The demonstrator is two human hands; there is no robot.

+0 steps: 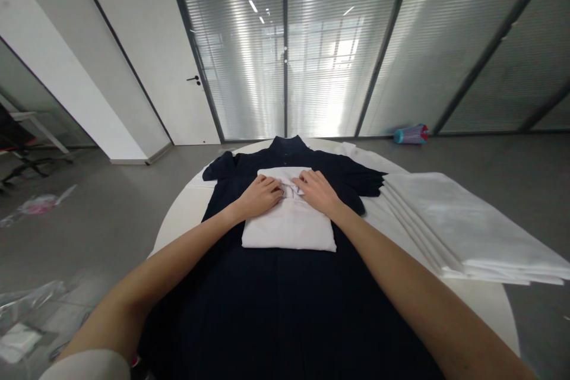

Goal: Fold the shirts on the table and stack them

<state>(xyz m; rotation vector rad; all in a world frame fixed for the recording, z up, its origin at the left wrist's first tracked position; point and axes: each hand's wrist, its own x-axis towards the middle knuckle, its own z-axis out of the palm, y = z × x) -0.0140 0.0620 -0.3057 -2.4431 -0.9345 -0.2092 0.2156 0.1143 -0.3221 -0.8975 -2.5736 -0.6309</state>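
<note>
A folded white garment [289,228] lies on a dark navy shirt [285,157], which is spread out with its collar at the far side. My left hand [262,195] rests on the left upper part of the white garment, its fingers bent at a bunched fold. From the right, my right hand [317,191] touches the same fold, fingers curled over the cloth. Both hands are closed on the white fabric near its middle, a small gap between them.
A round white table [178,217] bears the clothes. Layered white cloth [463,219] hangs over its right edge. On the floor are a blue and pink basket [410,134] and plastic wrapping [33,303]. An office chair [22,148] stands far left.
</note>
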